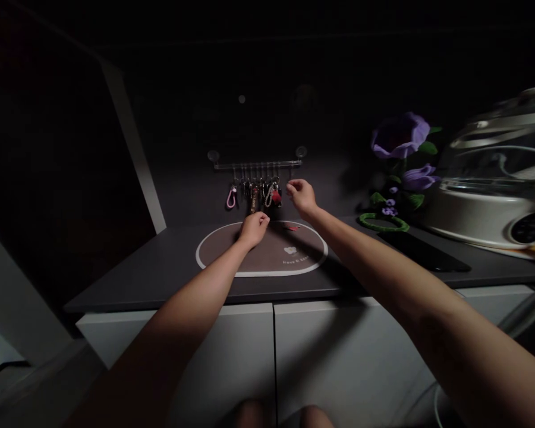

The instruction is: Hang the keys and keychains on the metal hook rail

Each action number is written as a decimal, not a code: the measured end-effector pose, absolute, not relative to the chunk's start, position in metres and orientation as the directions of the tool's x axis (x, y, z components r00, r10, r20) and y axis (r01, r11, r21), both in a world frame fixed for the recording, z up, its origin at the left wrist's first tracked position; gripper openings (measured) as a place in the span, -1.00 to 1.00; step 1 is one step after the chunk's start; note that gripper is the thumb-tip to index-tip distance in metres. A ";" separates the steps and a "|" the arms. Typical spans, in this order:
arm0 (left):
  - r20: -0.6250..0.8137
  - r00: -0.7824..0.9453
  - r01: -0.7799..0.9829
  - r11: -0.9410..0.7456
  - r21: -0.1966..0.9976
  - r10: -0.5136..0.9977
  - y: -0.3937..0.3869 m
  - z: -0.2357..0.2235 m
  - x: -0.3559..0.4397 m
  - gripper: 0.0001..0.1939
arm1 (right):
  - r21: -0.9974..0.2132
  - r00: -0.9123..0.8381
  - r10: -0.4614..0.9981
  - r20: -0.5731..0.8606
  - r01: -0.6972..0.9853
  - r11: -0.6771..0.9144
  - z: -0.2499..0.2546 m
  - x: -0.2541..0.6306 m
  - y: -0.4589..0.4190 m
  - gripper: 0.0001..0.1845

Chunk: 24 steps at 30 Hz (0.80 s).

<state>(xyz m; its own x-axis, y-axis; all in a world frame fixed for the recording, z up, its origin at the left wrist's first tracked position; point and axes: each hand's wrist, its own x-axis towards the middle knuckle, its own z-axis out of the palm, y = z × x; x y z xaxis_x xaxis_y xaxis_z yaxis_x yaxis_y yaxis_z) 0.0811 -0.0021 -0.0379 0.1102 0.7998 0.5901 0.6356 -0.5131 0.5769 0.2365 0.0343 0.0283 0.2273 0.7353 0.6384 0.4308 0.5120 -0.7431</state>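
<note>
A clear rail on the dark wall carries several hooks with keys and key rings. Among them hang a pink loop strap, a brown strap with lettering and a red charm. My right hand is raised just below the rail's right end, its fingertips pinched. Lower down, my left hand is closed over the mat, just under the brown strap. Whatever either hand holds is too small or hidden to make out. A small red item lies on the brown oval mat with its pale rim.
Purple flowers with a green ring base stand on the dark counter to the right. Beside them are a flat black slab and a large white appliance. White cabinet doors are below.
</note>
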 end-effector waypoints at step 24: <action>0.516 0.259 0.727 -0.516 0.453 0.817 0.000 -0.045 0.082 -0.83 | -0.177 -0.255 0.899 0.355 0.926 0.333 -0.041 0.257 0.023 -0.69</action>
<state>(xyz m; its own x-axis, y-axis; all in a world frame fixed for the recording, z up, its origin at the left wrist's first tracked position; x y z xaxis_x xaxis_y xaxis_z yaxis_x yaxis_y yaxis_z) 0.0820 -0.0002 -0.0451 0.2586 0.8168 0.5156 0.7272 -0.5160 0.4527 0.2575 0.0232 -0.0405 -0.2553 0.8992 0.3553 0.9263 0.3328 -0.1768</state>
